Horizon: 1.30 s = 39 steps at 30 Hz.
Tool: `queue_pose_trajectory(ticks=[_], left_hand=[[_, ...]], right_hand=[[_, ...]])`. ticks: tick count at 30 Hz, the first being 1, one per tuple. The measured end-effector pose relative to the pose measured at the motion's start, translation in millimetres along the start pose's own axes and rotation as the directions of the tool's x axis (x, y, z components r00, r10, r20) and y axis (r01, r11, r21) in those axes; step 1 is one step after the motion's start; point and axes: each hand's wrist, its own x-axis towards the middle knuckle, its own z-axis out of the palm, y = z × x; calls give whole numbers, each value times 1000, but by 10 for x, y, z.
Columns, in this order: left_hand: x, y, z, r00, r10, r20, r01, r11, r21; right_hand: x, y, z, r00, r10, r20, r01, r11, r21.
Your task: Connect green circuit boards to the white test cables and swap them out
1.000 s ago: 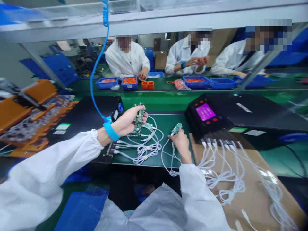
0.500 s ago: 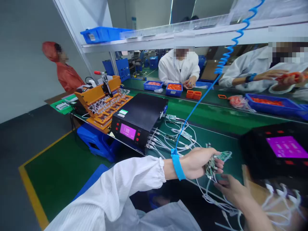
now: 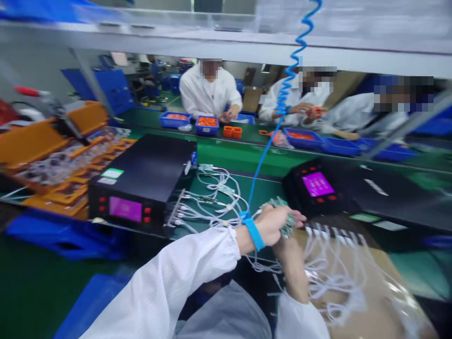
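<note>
My left hand (image 3: 273, 223), with a blue wrist strap (image 3: 254, 234) joined to a coiled cord, is closed round several small green circuit boards (image 3: 288, 226). Right below it is my right hand (image 3: 286, 249), blurred and partly covered by the left; its fingers are hidden behind the boards. White cables (image 3: 226, 219) run on the green bench from the black box with a pink screen (image 3: 141, 174) towards the hands. Other boards (image 3: 226, 189) lie among those cables.
A second black box (image 3: 310, 188) stands at the right, with white cables (image 3: 339, 282) over a brown surface. An orange fixture (image 3: 38, 141) is at the left. Across the bench, people in white coats work behind blue bins (image 3: 207, 126).
The view has swung right, bringing the second box and its cables further in. My right hand has moved up against the left, beneath the boards.
</note>
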Motion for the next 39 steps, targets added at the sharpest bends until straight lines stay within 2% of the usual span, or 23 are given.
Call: queue_pose_trajectory(ticks=[3, 5, 7, 11, 16, 23, 31, 39], left_hand=[[231, -14, 25, 998, 56, -30, -56, 998, -8], [409, -28, 9, 997, 67, -29, -67, 998, 14], [579, -42, -17, 994, 102, -35, -100, 994, 41], [870, -26, -73, 978, 206, -31, -199, 969, 143], [1122, 51, -128, 965, 261, 1, -248, 914, 322], [1132, 54, -199, 962, 267, 50, -264, 877, 402], [1084, 76, -222, 957, 286, 52, -281, 864, 419], [1034, 61, -203, 956, 284, 68, -286, 868, 405]], right_hand=[[-1, -17, -12, 995, 98, 5, -98, 995, -7], [-19, -25, -15, 989, 126, -75, -126, 992, 3], [-62, -26, -4, 970, 128, -208, -122, 992, 41], [-186, -15, 24, 898, 138, -418, -53, 976, 209], [-291, -1, -12, 846, 58, -529, 123, 946, 301], [-279, -13, -5, 811, 45, -583, 174, 933, 314], [-260, -45, -21, 723, -18, -691, 237, 945, 224], [-274, -44, -27, 717, -7, -697, 236, 943, 233]])
